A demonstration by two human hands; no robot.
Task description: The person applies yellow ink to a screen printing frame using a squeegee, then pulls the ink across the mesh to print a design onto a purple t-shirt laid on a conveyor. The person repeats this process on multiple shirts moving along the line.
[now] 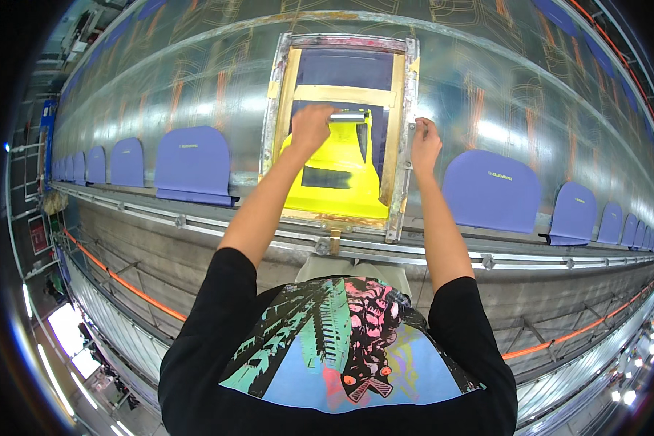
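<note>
Orange rail (147,296), glowing lamps (629,397)

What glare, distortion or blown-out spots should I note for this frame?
Head view: bright glare patches on the shiny metal table; head view: fisheye bending of the long rail, with the corners fading to black; head view: lamps at lower right blown out to white; head view: the rectangular frame fairly clear, no obvious motion blur.

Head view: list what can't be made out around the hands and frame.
All in the head view:
Left end of the scraper: hidden by the left hand.
Whatever lies beneath the frame: covered by its screen and yellow paint.
Details of the farthest purple panels: too small.
</note>
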